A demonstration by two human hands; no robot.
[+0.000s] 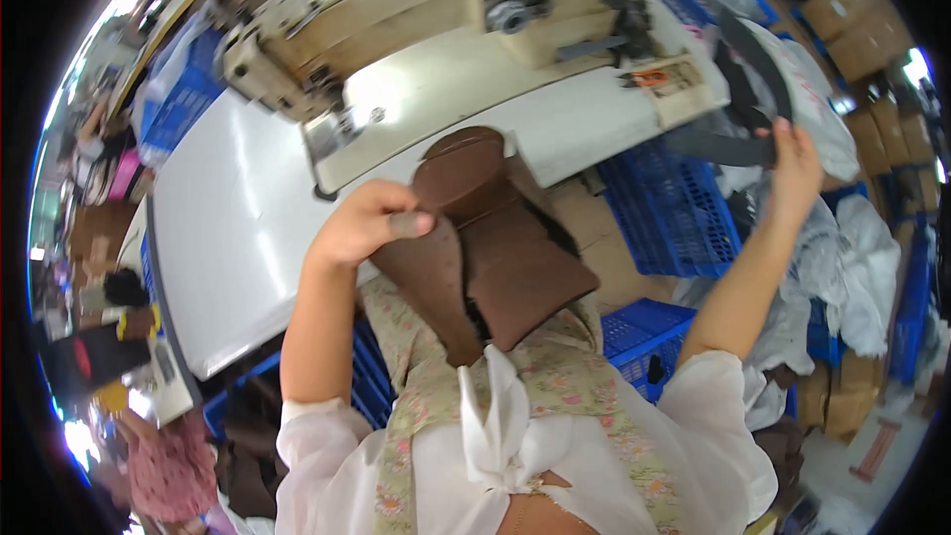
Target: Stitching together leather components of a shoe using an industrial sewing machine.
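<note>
Beside a glossy white bench (228, 238), the left hand (362, 226) pinches brown leathery panels (530, 272), the right hand (795, 163) a dark-grey looped strip (728, 149) at two o'clock.

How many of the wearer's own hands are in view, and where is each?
2: the left hand grips the brown workpiece before the sewing machine; the right hand holds a dark grey strip at far right.

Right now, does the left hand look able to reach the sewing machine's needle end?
Probably yes: nothing visible stands between the left hand and the needle end, though that hand holds a brown piece.
</note>
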